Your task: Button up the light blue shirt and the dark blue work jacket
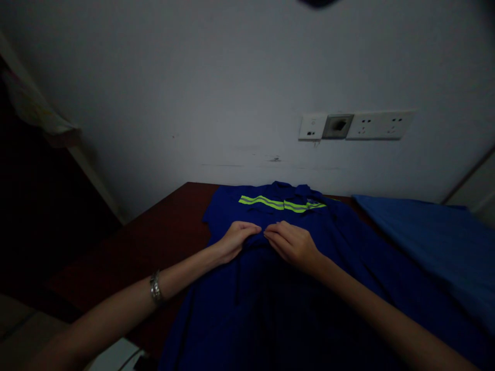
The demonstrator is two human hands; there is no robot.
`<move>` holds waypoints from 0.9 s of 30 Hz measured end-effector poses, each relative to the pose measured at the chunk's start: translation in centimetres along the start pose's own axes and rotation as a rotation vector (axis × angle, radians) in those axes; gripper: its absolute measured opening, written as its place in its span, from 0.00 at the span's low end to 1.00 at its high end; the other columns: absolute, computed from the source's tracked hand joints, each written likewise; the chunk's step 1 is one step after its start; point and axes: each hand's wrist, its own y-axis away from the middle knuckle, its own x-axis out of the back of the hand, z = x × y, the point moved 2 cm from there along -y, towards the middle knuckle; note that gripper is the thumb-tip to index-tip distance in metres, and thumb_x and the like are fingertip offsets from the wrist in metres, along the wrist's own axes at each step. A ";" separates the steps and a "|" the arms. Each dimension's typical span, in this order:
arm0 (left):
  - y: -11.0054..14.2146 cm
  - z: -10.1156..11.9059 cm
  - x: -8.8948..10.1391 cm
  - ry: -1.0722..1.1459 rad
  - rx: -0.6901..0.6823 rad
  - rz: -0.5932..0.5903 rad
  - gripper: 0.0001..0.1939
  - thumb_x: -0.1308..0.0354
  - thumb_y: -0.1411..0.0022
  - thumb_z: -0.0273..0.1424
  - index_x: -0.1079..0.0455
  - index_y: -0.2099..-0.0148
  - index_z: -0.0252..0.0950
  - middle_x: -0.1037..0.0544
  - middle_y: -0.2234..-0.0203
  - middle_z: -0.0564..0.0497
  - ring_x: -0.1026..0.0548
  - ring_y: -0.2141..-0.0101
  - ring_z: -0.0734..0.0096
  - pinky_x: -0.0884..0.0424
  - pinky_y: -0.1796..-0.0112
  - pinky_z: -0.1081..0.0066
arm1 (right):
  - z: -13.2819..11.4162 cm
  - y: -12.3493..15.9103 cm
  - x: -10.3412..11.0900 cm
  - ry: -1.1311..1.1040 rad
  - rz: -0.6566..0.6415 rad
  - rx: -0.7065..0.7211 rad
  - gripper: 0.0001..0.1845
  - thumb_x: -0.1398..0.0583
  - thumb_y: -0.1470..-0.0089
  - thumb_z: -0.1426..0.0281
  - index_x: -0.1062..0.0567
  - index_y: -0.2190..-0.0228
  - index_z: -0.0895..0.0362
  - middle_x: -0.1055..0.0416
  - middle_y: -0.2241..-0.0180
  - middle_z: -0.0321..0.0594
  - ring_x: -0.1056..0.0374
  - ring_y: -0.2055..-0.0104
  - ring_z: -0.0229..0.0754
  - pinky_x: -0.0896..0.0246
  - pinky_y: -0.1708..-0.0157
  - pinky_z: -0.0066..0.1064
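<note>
A dark blue work shirt [270,299] with a yellow-green reflective stripe [282,203] across the chest lies flat on a dark red-brown table [154,242], collar toward the wall. My left hand [235,238] and my right hand [292,242] meet at the middle of the shirt's front, just below the stripe. Both have their fingers curled and pinched on the fabric along the front opening. A metal bracelet [155,287] sits on my left wrist.
A lighter blue cloth [433,242] lies on the right side of the table. A row of wall sockets [356,126] is on the white wall behind. The table's left edge drops to a dark floor area.
</note>
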 end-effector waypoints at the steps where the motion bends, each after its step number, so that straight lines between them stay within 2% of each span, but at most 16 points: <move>1: -0.1 -0.1 0.0 -0.024 -0.023 0.010 0.09 0.39 0.56 0.32 0.25 0.72 0.31 0.23 0.75 0.48 0.29 0.72 0.71 0.35 0.65 0.72 | 0.1 -0.1 0.1 -0.015 -0.005 -0.016 0.09 0.46 0.46 0.74 0.27 0.65 0.59 0.28 0.65 0.42 0.36 0.66 0.39 0.40 0.67 0.29; 4: -0.4 0.0 0.5 -0.164 -0.175 0.141 0.11 0.39 0.53 0.34 0.24 0.70 0.32 0.22 0.71 0.48 0.28 0.67 0.68 0.35 0.62 0.70 | 0.5 -0.6 0.7 -0.128 0.014 -0.220 0.09 0.44 0.47 0.68 0.26 0.67 0.59 0.29 0.66 0.44 0.36 0.65 0.41 0.40 0.66 0.31; 7: -0.6 0.4 1.1 -0.273 -0.320 0.304 0.12 0.42 0.50 0.36 0.24 0.67 0.33 0.22 0.69 0.48 0.28 0.65 0.66 0.35 0.61 0.69 | 0.7 -1.1 0.7 -0.424 0.053 -0.611 0.10 0.44 0.48 0.65 0.27 0.73 0.59 0.31 0.77 0.40 0.36 0.73 0.37 0.40 0.73 0.28; 10: -0.3 1.0 1.2 -0.370 -0.451 0.344 0.13 0.45 0.46 0.37 0.25 0.68 0.33 0.23 0.70 0.49 0.28 0.65 0.67 0.35 0.61 0.70 | 0.1 -1.4 -0.4 -0.899 -0.026 -1.033 0.14 0.44 0.51 0.60 0.29 0.76 0.59 0.36 0.85 0.33 0.45 0.86 0.30 0.46 0.86 0.23; 13: 0.5 1.5 0.7 -0.459 -0.553 0.329 0.12 0.46 0.44 0.36 0.26 0.70 0.33 0.24 0.71 0.49 0.29 0.66 0.70 0.35 0.62 0.72 | -1.0 -1.7 -1.5 -1.268 -0.126 -1.291 0.17 0.41 0.55 0.57 0.29 0.74 0.60 0.36 0.84 0.32 0.49 0.89 0.27 0.50 0.91 0.22; 16: 1.3 1.6 0.0 -0.508 -0.597 0.264 0.12 0.47 0.43 0.35 0.27 0.70 0.33 0.25 0.71 0.49 0.29 0.67 0.71 0.35 0.63 0.73 | -1.5 -1.7 -1.8 -1.387 -0.140 -1.392 0.17 0.39 0.58 0.58 0.29 0.74 0.60 0.35 0.83 0.31 0.48 0.88 0.26 0.49 0.91 0.20; 20: 1.7 1.5 -0.3 -0.529 -0.607 0.226 0.11 0.47 0.43 0.33 0.27 0.71 0.33 0.26 0.73 0.49 0.29 0.69 0.72 0.35 0.65 0.74 | -1.4 -1.4 -1.8 -1.409 -0.133 -1.371 0.16 0.38 0.58 0.60 0.31 0.81 0.60 0.41 0.88 0.28 0.48 0.88 0.26 0.50 0.90 0.18; 23: 1.6 1.6 -0.1 -0.523 -0.549 0.218 0.11 0.47 0.44 0.33 0.27 0.72 0.32 0.25 0.74 0.50 0.29 0.70 0.71 0.36 0.66 0.74 | -1.3 -1.3 -2.0 -1.383 -0.114 -1.355 0.16 0.38 0.59 0.60 0.32 0.82 0.60 0.41 0.89 0.28 0.49 0.89 0.26 0.50 0.90 0.19; 27: 1.2 1.5 0.2 -0.463 -0.426 0.217 0.11 0.46 0.46 0.34 0.27 0.73 0.32 0.24 0.75 0.50 0.29 0.70 0.70 0.35 0.66 0.73 | -1.4 -1.2 -2.3 -1.332 -0.074 -1.313 0.14 0.38 0.59 0.61 0.30 0.78 0.60 0.36 0.86 0.30 0.47 0.89 0.27 0.48 0.90 0.20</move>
